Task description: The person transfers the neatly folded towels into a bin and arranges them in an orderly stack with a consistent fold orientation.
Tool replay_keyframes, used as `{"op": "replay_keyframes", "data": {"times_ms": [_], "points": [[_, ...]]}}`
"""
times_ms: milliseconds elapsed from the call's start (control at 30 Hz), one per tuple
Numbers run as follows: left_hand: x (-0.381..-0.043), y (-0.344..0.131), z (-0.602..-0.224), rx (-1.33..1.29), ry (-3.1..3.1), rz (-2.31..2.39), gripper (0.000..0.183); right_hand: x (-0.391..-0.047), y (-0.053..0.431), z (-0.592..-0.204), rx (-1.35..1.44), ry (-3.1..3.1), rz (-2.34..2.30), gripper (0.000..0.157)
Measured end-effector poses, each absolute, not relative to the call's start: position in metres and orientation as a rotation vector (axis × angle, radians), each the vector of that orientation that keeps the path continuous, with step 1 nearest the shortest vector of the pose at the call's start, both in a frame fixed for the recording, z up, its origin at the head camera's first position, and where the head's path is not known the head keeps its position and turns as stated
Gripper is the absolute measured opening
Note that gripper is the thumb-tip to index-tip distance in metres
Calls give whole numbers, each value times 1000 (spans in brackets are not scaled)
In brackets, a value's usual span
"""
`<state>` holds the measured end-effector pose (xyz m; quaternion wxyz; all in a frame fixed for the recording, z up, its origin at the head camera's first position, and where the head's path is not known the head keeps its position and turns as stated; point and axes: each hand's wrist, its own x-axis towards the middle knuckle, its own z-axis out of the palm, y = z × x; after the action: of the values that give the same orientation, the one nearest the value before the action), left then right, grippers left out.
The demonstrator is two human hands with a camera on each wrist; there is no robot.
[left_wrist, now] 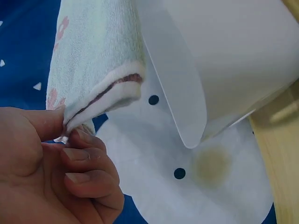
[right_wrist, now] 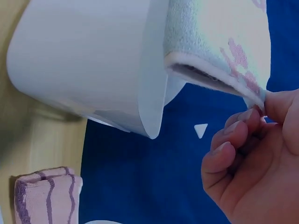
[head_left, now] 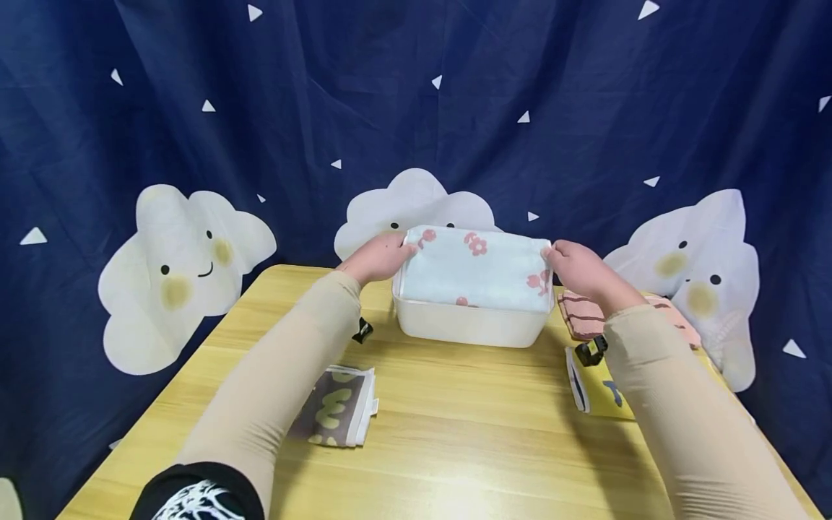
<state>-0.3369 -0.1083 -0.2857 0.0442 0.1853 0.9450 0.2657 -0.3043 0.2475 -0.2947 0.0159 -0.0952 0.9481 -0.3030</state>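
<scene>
A pale blue-green towel (head_left: 477,267) with pink flowers, folded over, is held by its two upper corners above a white plastic bin (head_left: 468,323). My left hand (head_left: 380,256) pinches the left corner between thumb and fingers, as the left wrist view shows at the towel's folded edge (left_wrist: 103,100). At the right corner my right hand (head_left: 575,266) pinches it the same way; in the right wrist view the thumb presses the corner against curled fingers (right_wrist: 233,133). The towel's lower part overlaps the bin's front rim in the head view.
A folded brown and green towel (head_left: 338,406) lies on the wooden table (head_left: 468,433) under my left forearm. On the right are a pink striped towel (head_left: 581,314) and a folded yellow towel (head_left: 601,386). Behind the table hangs a dark blue curtain (head_left: 292,144) with clouds.
</scene>
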Motion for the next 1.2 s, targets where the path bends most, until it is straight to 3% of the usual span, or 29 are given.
{"op": "replay_keyframes", "data": {"times_ms": [400,1200], "points": [[-370,-90,-312,404,2937,673,41,-341,246,-321,-161,2911,-924,41],[-370,-82,-333,185,2929,556,48,-349,241,-339,-114,2971,-800,33]]}}
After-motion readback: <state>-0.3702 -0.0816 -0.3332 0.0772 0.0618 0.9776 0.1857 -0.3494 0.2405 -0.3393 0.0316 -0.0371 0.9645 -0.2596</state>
